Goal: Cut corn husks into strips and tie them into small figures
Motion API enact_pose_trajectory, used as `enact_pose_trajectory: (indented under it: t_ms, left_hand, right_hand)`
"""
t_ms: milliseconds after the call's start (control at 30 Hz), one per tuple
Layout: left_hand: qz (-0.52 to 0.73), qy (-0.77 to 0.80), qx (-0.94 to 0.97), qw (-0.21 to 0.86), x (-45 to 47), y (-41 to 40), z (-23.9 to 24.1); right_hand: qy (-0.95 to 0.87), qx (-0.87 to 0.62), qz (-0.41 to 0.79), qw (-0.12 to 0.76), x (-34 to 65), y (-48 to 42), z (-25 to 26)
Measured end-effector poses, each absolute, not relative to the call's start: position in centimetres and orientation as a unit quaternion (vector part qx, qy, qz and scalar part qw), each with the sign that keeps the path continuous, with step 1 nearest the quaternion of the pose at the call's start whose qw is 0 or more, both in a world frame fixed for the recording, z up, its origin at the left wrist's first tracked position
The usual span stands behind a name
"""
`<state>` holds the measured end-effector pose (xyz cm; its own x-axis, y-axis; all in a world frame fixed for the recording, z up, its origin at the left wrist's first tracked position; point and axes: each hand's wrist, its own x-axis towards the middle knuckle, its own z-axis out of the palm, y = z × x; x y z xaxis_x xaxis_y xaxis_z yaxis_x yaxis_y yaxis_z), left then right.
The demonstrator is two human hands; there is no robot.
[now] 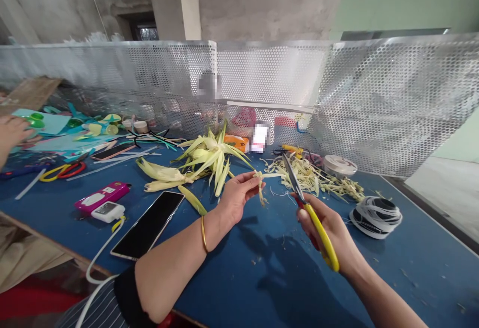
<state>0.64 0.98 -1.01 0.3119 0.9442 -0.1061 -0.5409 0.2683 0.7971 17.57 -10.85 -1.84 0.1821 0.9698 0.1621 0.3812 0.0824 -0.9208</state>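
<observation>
Pinched in the fingers of my left hand (239, 192) is a small piece of pale corn husk (261, 183), with a strip sticking out to the right. My right hand (325, 223) is closed around a pair of scissors (318, 228) with yellow and red handles. The blades point up and away, a short gap to the right of the husk piece. Behind my left hand lies a heap of larger corn husks (209, 156). Shredded husk trimmings (305, 173) are piled beyond the scissors.
A spool of white thread (376, 216) sits at the right. Left of my arm are a dark phone (149, 224), a white charger (108, 211) with a cable and a purple box (103, 195). Another person's hand (13, 133) is at far left. A perforated metal screen (269, 76) borders the table.
</observation>
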Motion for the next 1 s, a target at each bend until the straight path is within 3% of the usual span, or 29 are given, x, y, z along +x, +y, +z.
enact_pose_trajectory:
  t_ms: [433, 1000]
  left_hand:
    - [0.552, 0.302, 0.469, 0.62, -0.4, 1.7, 0.1]
    - [0.511, 0.275, 0.525, 0.622, -0.4, 1.7, -0.4]
  right_hand:
    - [-0.642, -0.571, 0.388, 0.333, 19.1, -12.0, 0.2]
    - [-0.606, -0.605, 0.378, 0.352, 18.6, -11.4, -0.1]
